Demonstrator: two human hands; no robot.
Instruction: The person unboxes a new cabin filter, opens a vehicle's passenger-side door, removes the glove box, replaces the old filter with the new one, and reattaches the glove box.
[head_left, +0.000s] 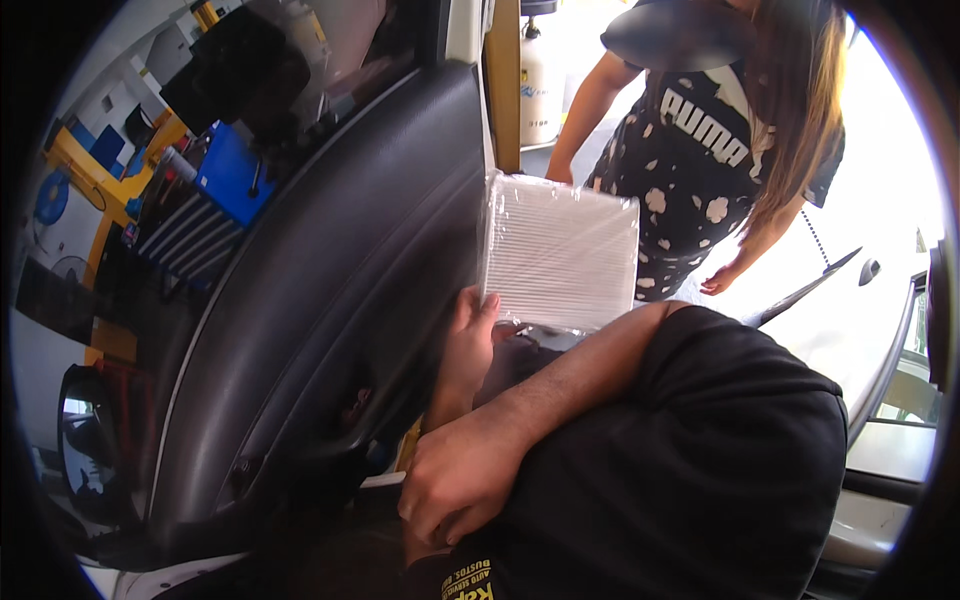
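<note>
A white pleated air filter (561, 259) in clear plastic wrap stands raised, its pleated face towards me. My left hand (474, 322) holds it at the lower left corner, thumb in front and the other fingers mostly hidden behind. My right arm, in a black sleeve, crosses in front from the right. My right hand (459, 480) lies curled over my left forearm, near the elbow. Part of that forearm is hidden beneath it.
An opened car door with a dark inner panel (330, 262) fills the left. Beyond the filter stands a person (682, 172) in a patterned black outfit, one hand partly hidden. A blue tool cabinet (236, 172), a gas cylinder (541, 90) and a white car (877, 307) are farther off.
</note>
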